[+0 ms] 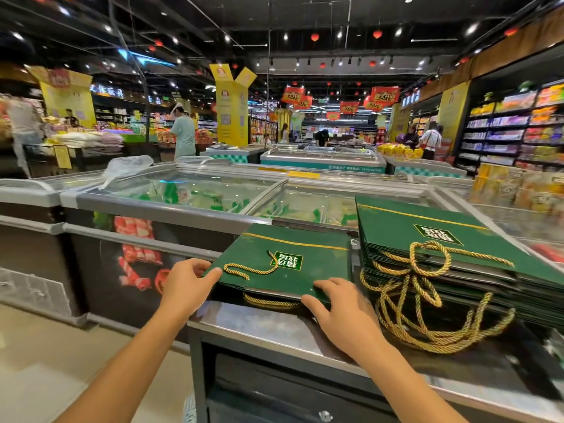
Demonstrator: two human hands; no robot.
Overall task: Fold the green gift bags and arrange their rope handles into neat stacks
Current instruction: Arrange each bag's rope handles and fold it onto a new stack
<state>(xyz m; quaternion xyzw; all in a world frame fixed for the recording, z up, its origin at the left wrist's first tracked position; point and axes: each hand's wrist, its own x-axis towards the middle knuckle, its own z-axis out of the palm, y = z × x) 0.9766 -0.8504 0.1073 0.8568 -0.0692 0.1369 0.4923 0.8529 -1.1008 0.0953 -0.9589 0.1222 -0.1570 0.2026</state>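
**Supermarket floor with rows of chest freezers**

A black ceiling (305, 13) carries small spot lamps (471, 28) and red lanterns (377, 34), and red banners (385, 95) hang farther back. A tall yellow pillar (232, 117) stands among the displays. Glass-lidded chest freezers (195, 192) run across the middle, with more behind them. A crumpled plastic bag (128, 166) lies on one lid. A steel-topped counter (274, 326) stands nearest the camera. Shelves of packaged goods (512, 126) line the right side. The floor (45, 361) at the lower left is pale and glossy. A person in a pale green shirt (183, 132) stands at the left, and other shoppers (430, 138) stand far back on the right.
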